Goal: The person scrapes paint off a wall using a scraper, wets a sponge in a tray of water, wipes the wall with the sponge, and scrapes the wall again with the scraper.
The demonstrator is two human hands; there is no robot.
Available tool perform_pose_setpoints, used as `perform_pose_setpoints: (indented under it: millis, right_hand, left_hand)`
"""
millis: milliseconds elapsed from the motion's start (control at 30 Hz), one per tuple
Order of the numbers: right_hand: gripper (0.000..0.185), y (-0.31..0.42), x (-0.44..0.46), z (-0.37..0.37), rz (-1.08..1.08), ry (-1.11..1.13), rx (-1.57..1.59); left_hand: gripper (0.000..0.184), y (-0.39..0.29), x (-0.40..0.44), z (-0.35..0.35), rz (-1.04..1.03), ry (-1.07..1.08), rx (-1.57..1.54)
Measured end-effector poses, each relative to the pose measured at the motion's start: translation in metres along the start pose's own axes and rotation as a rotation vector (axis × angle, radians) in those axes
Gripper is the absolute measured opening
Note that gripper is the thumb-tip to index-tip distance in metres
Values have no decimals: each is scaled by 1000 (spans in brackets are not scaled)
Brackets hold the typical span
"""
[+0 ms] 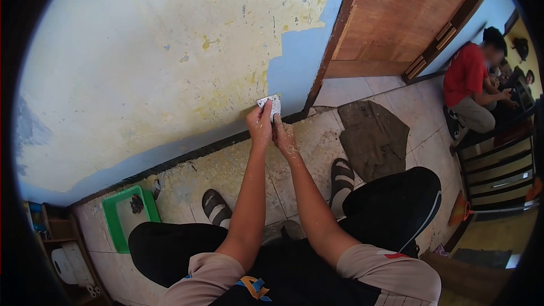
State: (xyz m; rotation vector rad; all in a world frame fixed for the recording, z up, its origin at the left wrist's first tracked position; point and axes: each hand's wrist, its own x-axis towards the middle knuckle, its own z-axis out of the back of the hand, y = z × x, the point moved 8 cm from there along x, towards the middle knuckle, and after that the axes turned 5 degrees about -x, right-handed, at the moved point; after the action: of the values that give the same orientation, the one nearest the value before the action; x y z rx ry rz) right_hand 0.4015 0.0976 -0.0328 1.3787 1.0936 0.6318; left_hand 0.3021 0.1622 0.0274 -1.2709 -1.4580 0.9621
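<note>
Both hands meet in front of me, near the bottom of the wall (187, 56). A small flat scraper-like piece, whitish and speckled (274, 105), is gripped between them. My left hand (260, 126) pinches its left side, with the fingers at its upper part. Around its lower right side closes my right hand (284, 136), flecked with pale debris. The wall shows a cream, patchy area with yellow marks beside blue paint. Whether the piece touches the wall I cannot tell.
Paint flakes litter the tiled floor (309, 141). A green tray (116, 226) lies at the left near a shelf (54, 229). Right of my hands are a dark cloth (374, 136), a wooden door (391, 17), a seated person in red (466, 73) and a slatted bench (498, 164).
</note>
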Motion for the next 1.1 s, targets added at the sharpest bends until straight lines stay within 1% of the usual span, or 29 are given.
perform_pose_setpoints:
  millis: [67,167,200,267,367,400,467,567,700,800,867,900,967,1000,1067,1100]
  right_hand:
    - [53,-29,2,3,-77,-13,73]
    - [52,-52,0,11,-111,-50,1]
    - [52,-62,2,12,-114,-49,1]
    - [54,-76,7,13,-65,-56,61]
    - [55,-75,0,16,-100,-56,-28]
    - [55,-80,2,16,-105,-56,-25]
    - [56,-88,6,17,-116,-57,-40]
    - [55,-79,3,14,-74,-76,-92]
    - [57,-91,11,14,-117,-44,-60]
    - [57,-86,12,14,-69,-70,-45]
    - [57,-74,9,12,-7,-77,-75]
    - [57,-66,5,11,-8,-71,-78]
    - [57,-41,-4,14,48,-140,-105]
    - [57,-40,-3,11,49,-132,-105]
    - [52,-39,-1,13,25,-225,108]
    - [52,-33,-2,9,25,-222,112]
  left_hand:
    - [31,18,-7,2,79,11,-42]
    - [35,42,-17,12,133,-42,42]
    - [35,47,-19,15,135,-44,44]
    - [40,64,-23,22,232,-52,138]
    - [42,94,-24,31,276,-63,100]
    - [42,95,-24,32,279,-63,104]
    - [41,101,-26,36,349,-70,120]
    - [40,107,-22,37,321,-86,68]
    - [39,97,-22,30,332,-106,0]
    - [37,95,-22,26,317,-85,-58]
    - [36,78,-26,21,317,-96,-133]
    - [36,68,-27,20,316,-103,-134]
    - [33,41,-25,13,227,-21,22]
    - [33,34,-24,11,223,-28,23]
    - [33,21,-20,-4,240,67,3]
    - [33,17,-17,-5,237,66,5]
